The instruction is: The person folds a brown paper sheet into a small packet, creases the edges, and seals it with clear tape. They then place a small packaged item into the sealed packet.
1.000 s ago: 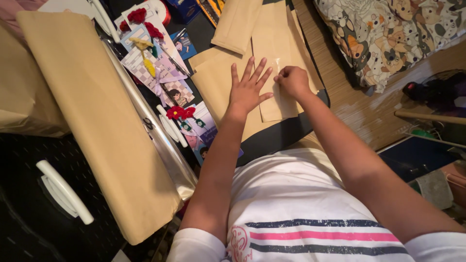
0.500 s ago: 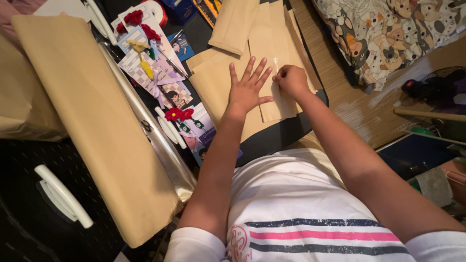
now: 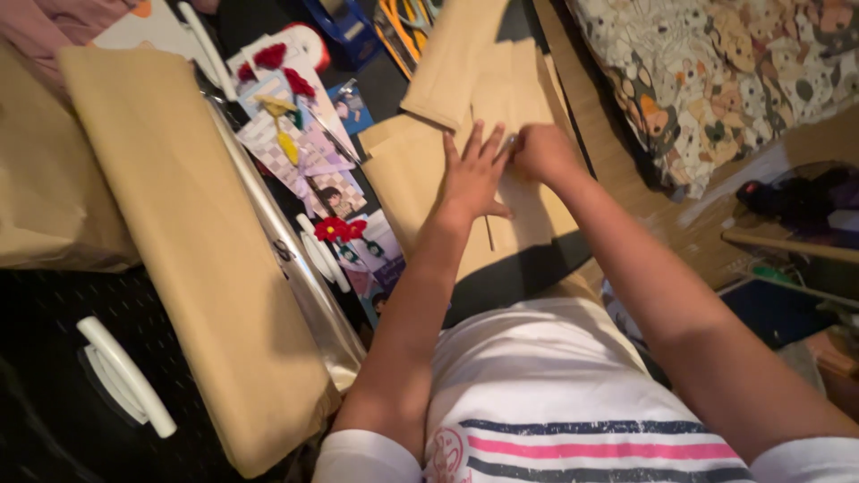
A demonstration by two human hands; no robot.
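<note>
My left hand (image 3: 472, 177) lies flat with fingers spread on a pile of brown paper sheets (image 3: 412, 179) on a dark mat. My right hand (image 3: 542, 152) is curled into a loose fist right beside it, its fingertips pinching at a small clear strip on the narrower brown paper piece (image 3: 528, 210). What the fingers grip is too blurred to make out. More folded brown paper (image 3: 452, 63) lies just beyond both hands.
A long wide roll of brown paper (image 3: 179, 241) runs along the left. Printed cards with small red and yellow crocheted flowers (image 3: 295, 134) lie between it and the sheets. White handles (image 3: 125, 376) sit lower left. A patterned cushion (image 3: 725, 72) is at upper right.
The view has shifted and blurred. Both hands have moved slightly away from me over the sheets, and my right hand now sits closer against my left fingers.
</note>
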